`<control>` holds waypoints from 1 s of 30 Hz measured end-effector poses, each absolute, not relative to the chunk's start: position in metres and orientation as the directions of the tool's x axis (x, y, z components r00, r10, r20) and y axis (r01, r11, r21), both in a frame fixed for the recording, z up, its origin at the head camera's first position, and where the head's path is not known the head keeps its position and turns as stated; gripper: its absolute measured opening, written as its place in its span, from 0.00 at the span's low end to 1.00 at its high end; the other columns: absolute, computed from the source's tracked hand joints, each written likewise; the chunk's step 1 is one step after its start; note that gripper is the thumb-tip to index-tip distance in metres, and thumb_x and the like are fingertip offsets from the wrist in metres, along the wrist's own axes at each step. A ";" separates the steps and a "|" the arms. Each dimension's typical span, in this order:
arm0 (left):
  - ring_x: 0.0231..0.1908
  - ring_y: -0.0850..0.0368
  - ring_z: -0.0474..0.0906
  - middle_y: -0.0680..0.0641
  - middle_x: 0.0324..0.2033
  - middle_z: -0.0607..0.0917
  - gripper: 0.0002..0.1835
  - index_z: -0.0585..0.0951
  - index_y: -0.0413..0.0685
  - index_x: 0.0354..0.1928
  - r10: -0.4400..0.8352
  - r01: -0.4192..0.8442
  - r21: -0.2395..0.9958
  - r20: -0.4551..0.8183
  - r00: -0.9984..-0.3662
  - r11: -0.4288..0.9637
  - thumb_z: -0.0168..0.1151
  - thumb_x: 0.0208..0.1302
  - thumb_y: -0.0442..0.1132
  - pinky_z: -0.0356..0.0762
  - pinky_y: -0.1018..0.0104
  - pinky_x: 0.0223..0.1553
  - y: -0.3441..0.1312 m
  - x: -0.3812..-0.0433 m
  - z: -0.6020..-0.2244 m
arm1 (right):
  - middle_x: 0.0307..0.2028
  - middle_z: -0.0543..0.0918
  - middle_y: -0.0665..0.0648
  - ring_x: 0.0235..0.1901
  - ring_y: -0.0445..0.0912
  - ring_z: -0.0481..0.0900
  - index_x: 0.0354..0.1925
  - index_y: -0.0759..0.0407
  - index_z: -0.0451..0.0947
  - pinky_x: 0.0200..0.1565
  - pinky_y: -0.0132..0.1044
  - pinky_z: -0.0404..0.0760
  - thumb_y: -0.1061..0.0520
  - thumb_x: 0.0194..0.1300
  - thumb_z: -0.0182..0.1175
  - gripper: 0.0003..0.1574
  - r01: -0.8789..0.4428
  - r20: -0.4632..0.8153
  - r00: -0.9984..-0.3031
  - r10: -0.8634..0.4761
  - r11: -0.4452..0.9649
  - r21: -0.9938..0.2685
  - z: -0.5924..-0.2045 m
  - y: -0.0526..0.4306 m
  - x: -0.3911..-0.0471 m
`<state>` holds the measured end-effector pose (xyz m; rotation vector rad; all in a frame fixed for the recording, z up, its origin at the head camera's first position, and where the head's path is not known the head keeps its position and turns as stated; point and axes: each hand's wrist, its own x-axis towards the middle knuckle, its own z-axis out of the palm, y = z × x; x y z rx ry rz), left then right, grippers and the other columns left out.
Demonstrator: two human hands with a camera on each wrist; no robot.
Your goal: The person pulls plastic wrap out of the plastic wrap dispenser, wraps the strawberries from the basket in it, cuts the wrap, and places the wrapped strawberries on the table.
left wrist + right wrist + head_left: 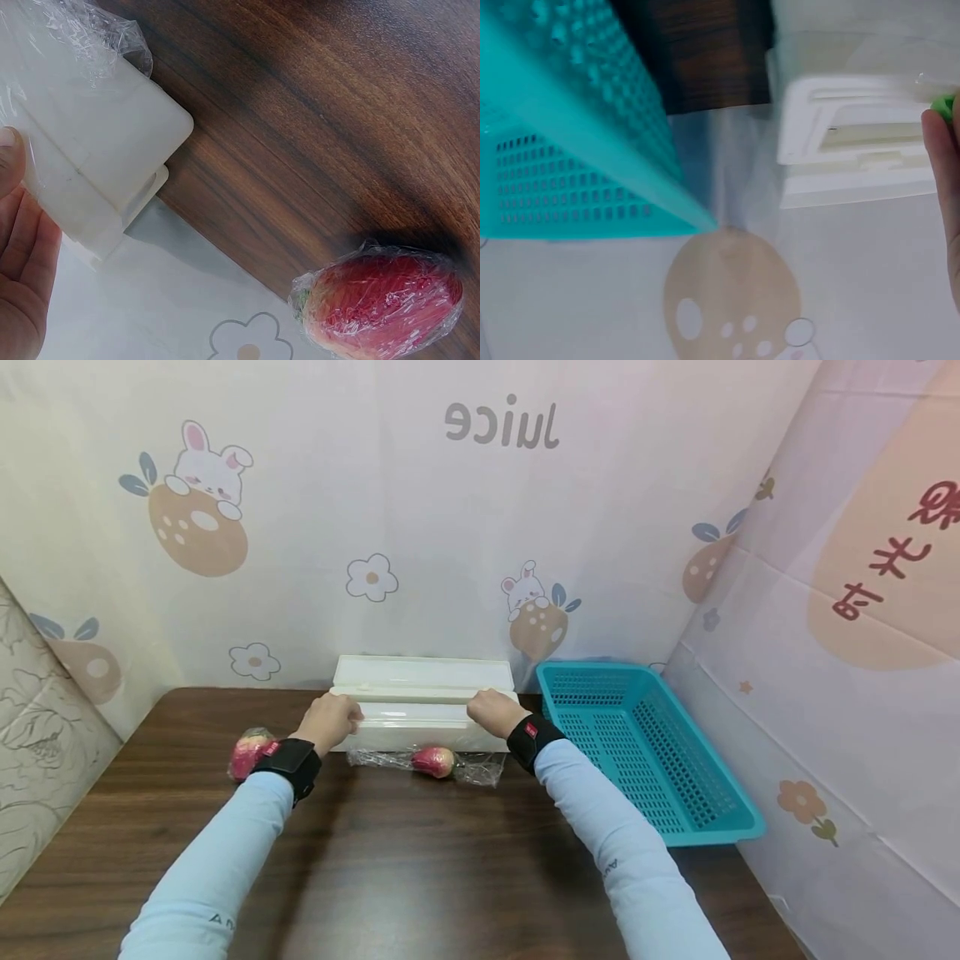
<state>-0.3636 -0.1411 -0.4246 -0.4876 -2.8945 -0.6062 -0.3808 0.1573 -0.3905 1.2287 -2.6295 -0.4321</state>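
A white cling film dispenser box [423, 735] stands at the back of the table with its lid [423, 673] raised. My left hand [327, 723] grips its left end, thumb [10, 159] on the front face and fingers behind. At the right end my right hand [495, 713] is curled, its fingertips pinching a small green piece, seemingly a slide cutter [943, 109]. Clear cling film [480, 768] comes down the box front onto the table. On that film lies a red-and-yellow fruit [433, 762], unlike the film-wrapped one [251, 752] left of my left hand.
A turquoise perforated basket [652, 752] stands right of the box, close to my right wrist. Behind the box rises a printed cloth backdrop [420, 510], with another cloth wall along the right side. Dark wood tabletop [420, 877] stretches in front.
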 end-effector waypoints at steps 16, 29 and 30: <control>0.40 0.42 0.78 0.38 0.37 0.85 0.07 0.84 0.38 0.35 0.269 0.323 0.380 0.189 -0.945 0.867 0.63 0.53 0.29 0.75 0.49 0.42 -0.146 -0.362 -0.421 | 0.10 0.63 0.51 0.15 0.40 0.54 0.11 0.54 0.59 0.22 0.34 0.57 0.72 0.58 0.53 0.26 -0.698 0.095 -0.644 -0.759 0.634 0.332 -0.388 0.182 -0.380; 0.40 0.42 0.79 0.39 0.37 0.85 0.07 0.84 0.38 0.35 0.286 0.346 0.367 0.208 -0.935 0.863 0.63 0.53 0.28 0.75 0.50 0.42 -0.143 -0.362 -0.423 | 0.14 0.74 0.55 0.17 0.45 0.70 0.12 0.58 0.70 0.22 0.37 0.69 0.72 0.54 0.54 0.18 -0.688 0.088 -0.666 -0.741 0.656 0.312 -0.384 0.193 -0.380; 0.40 0.42 0.79 0.39 0.37 0.85 0.07 0.84 0.38 0.35 0.288 0.347 0.368 0.207 -0.935 0.863 0.63 0.53 0.29 0.75 0.50 0.43 -0.142 -0.363 -0.423 | 0.13 0.73 0.54 0.16 0.44 0.68 0.12 0.57 0.69 0.21 0.36 0.67 0.72 0.54 0.54 0.19 -0.681 0.080 -0.676 -0.733 0.662 0.312 -0.381 0.193 -0.377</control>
